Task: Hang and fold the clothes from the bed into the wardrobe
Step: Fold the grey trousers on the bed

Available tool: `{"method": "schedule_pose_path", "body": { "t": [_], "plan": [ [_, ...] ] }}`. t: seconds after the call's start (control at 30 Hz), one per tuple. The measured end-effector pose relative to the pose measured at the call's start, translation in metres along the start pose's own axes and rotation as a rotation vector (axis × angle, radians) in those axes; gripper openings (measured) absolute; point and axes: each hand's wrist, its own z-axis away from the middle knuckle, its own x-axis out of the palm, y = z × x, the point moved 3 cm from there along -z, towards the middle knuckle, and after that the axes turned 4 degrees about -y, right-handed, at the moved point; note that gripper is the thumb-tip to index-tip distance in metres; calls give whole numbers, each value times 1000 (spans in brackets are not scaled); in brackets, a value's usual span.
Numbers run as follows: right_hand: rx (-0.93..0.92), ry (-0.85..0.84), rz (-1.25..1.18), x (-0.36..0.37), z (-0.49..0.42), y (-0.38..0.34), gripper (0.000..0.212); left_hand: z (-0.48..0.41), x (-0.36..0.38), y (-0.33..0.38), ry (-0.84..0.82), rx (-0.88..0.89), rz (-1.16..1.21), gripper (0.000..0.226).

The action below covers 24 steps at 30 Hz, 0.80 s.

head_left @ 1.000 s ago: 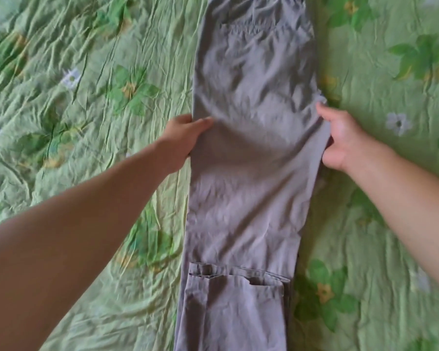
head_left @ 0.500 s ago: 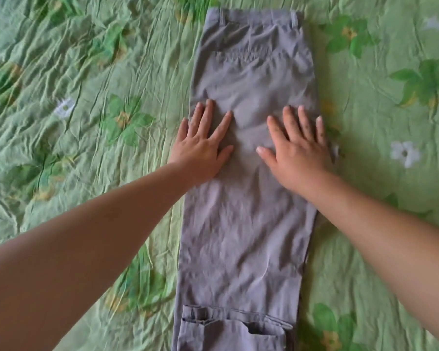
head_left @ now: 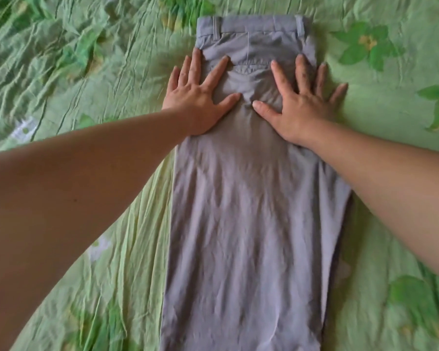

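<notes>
Grey trousers (head_left: pixel 251 224) lie flat and lengthwise on the bed, folded leg on leg, waistband with belt loops at the far end. My left hand (head_left: pixel 200 95) lies flat with spread fingers on the trousers' left edge, just below the waistband. My right hand (head_left: pixel 299 102) presses flat on the right side near the back pocket, its outer fingers reaching over the edge onto the sheet. Neither hand grips the cloth. The trouser hems run out of view at the bottom.
A crumpled green bedsheet (head_left: pixel 86 59) with a flower and leaf print covers the whole bed around the trousers. No other clothes, hangers or the wardrobe are in view.
Both hands left the trousers' side edges, came down flat on the cloth and slid up toward the waistband. The view moved up along the trousers, so the folded hem has left the frame.
</notes>
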Motion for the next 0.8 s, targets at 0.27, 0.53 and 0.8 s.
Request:
{"method": "schedule_pose_path", "body": {
  "t": [0.27,0.53,0.8],
  "plan": [
    [38,-150,121,-9,1,-6,88,12,-11,11,-57,-28,-50,85],
    [-290,223,-139,8,212,-55,62,209,25,42,59,158,93,65],
    [-360,-62,117,72,318,-36,78,317,82,26,-80,162,-21,70]
  ]
}}
